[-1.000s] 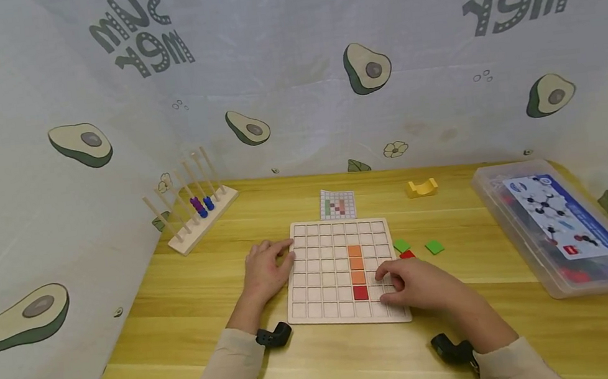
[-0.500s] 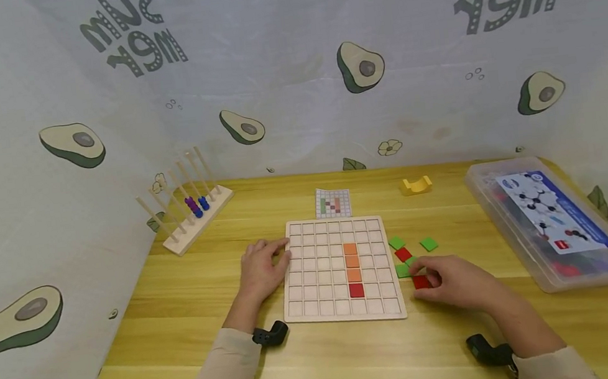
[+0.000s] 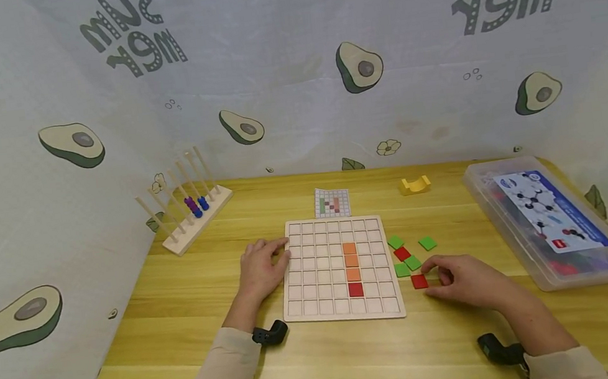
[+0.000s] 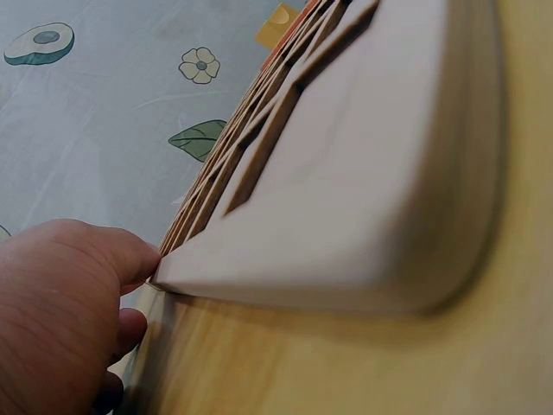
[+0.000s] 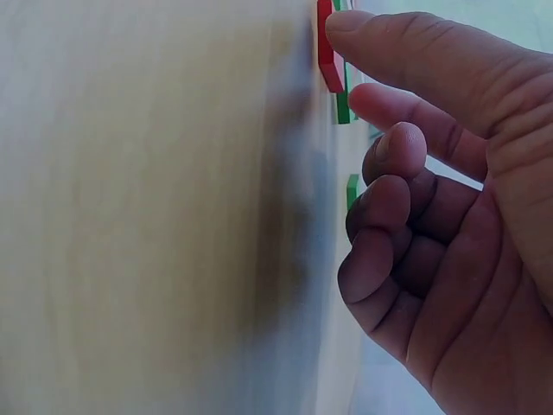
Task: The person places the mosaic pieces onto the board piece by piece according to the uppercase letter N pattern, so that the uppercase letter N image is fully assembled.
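A pale wooden grid board [image 3: 318,315] lies on the table with a column of three orange tiles [image 3: 351,260] and one red tile [image 3: 355,290] at the column's near end. My left hand [image 3: 260,274] rests at the board's left edge; the left wrist view has a fingertip against its rim [image 4: 285,285]. Right of the board, my right hand [image 3: 463,281] is beside a loose red square tile [image 3: 419,281]. Its thumb and index finger are spread at the tile's right side, and the other fingers curl loosely. The thumb overlaps the red tile [image 5: 327,56] in the right wrist view.
Several green tiles [image 3: 412,263] and another red tile [image 3: 403,254] lie right of the board. Behind it is a small pattern card [image 3: 332,202]. A peg stand [image 3: 197,221] with beads is at left, a yellow block [image 3: 415,185] behind, a plastic case [image 3: 557,217] at right.
My right hand has moved off the board to the right and back from the loose red tile, which now shows fully. The left hand stays at the board's edge.
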A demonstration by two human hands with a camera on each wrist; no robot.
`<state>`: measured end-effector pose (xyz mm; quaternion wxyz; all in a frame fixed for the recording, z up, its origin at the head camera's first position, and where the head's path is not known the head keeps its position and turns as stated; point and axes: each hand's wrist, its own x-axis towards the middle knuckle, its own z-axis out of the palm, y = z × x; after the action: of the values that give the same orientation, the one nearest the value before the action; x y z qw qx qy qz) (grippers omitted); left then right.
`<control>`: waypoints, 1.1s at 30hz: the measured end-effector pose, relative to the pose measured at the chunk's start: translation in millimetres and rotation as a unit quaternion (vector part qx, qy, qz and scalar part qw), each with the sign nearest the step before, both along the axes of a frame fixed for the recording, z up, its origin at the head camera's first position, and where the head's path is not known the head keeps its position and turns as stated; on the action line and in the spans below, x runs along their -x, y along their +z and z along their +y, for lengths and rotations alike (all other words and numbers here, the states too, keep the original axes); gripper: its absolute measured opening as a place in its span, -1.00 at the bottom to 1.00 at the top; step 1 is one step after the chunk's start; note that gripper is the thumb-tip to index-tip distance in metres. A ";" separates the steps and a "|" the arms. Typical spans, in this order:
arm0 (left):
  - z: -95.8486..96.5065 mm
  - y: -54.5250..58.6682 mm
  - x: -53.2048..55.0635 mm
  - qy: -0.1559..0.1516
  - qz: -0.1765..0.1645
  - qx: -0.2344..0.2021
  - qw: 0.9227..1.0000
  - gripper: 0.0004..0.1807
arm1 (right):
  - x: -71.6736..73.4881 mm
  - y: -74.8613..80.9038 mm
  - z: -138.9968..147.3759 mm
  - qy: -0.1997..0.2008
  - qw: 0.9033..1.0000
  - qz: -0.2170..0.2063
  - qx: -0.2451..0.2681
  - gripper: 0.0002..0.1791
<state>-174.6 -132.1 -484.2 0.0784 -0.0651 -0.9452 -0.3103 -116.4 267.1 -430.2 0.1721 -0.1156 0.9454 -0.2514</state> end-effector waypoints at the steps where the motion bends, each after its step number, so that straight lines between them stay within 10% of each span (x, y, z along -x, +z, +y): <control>1: -0.1 -0.2 0.1 0.000 0.000 0.000 1.000 -0.62 | 0.2 -0.1 0.0 -0.001 1.000 -0.001 -0.001 -0.63; 33: 0.6 -0.8 0.4 0.003 0.016 -0.004 1.000 -0.64 | 1.3 2.5 -5.1 -0.006 1.000 0.003 -0.006 -0.76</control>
<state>-175.0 -131.5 -485.1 0.0945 -0.0668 -0.9429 -0.3124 -117.7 262.0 -427.7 0.1689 -0.1093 0.9481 -0.2462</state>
